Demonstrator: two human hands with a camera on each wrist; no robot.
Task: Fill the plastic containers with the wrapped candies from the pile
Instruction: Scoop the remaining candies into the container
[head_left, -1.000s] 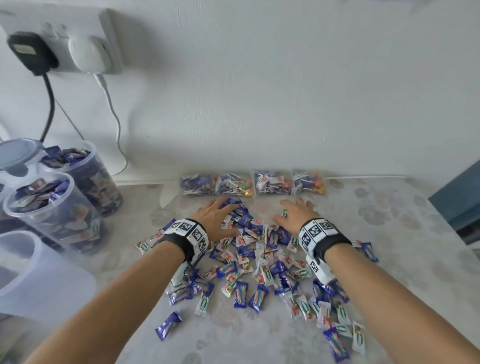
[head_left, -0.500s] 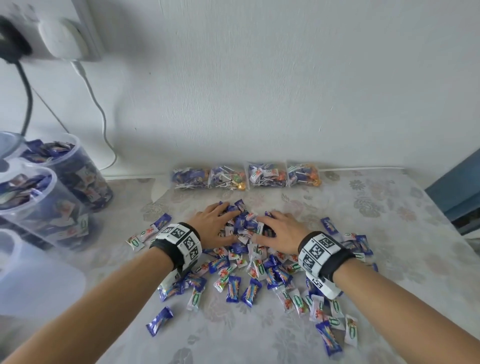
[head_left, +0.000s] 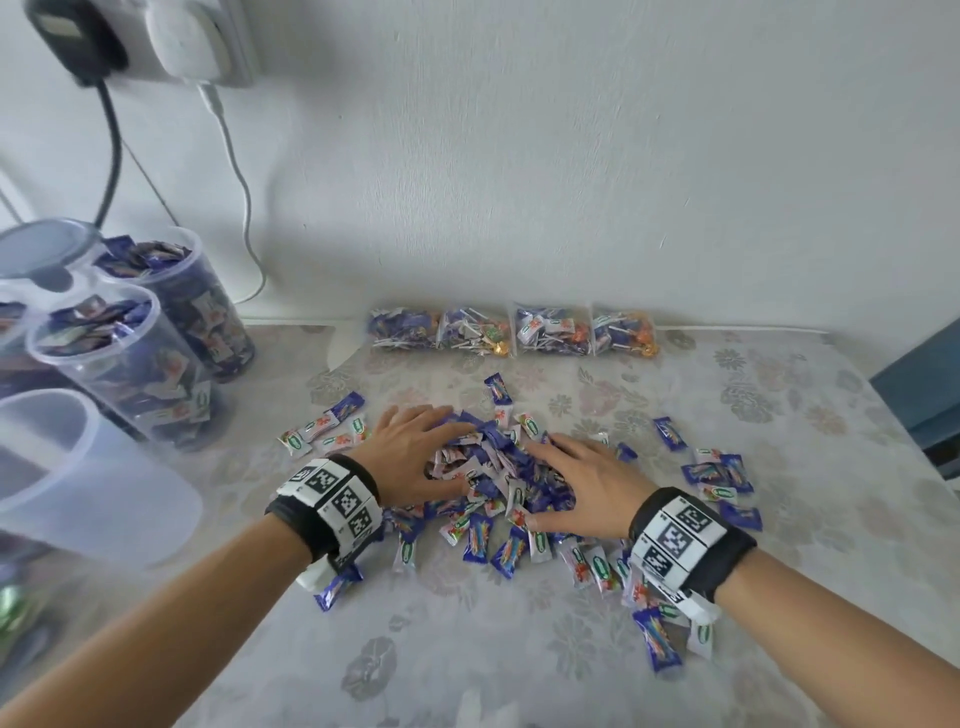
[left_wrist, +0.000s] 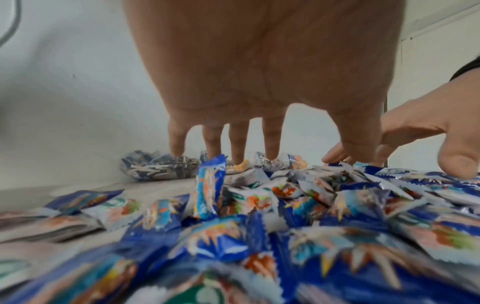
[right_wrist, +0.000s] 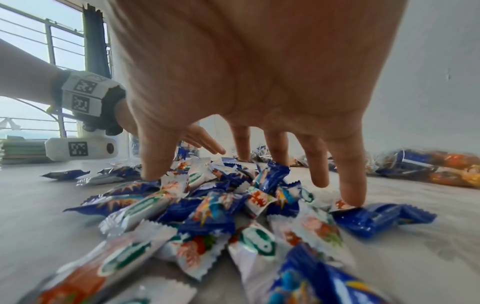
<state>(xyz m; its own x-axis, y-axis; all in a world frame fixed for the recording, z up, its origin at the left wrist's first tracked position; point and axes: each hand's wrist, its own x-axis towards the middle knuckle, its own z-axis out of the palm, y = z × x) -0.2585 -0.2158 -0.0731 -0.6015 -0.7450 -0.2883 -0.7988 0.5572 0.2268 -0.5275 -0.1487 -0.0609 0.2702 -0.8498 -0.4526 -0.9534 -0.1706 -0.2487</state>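
Observation:
A pile of blue and white wrapped candies (head_left: 498, 467) lies mid-table, heaped between my two hands. My left hand (head_left: 415, 452) rests palm down on the pile's left side, fingers straight and spread (left_wrist: 239, 144). On the right side my right hand (head_left: 582, 478) lies the same way, fingertips (right_wrist: 350, 185) touching wrappers (right_wrist: 207, 205). Neither hand holds a candy. Two clear plastic containers (head_left: 124, 364) (head_left: 182, 291) full of candies stand at the left. An empty translucent container (head_left: 78, 467) sits nearer, at the left edge.
Several clear bags of sweets (head_left: 514, 332) line the wall behind the pile. Loose candies (head_left: 717, 473) lie scattered right of and in front of my hands. A lidded container (head_left: 41, 249) stands far left. Plugs and cables (head_left: 234, 171) hang on the wall.
Both hands have drawn together and back toward me, raking candies into a tighter heap between them. Some candies have been left behind at the far and right sides.

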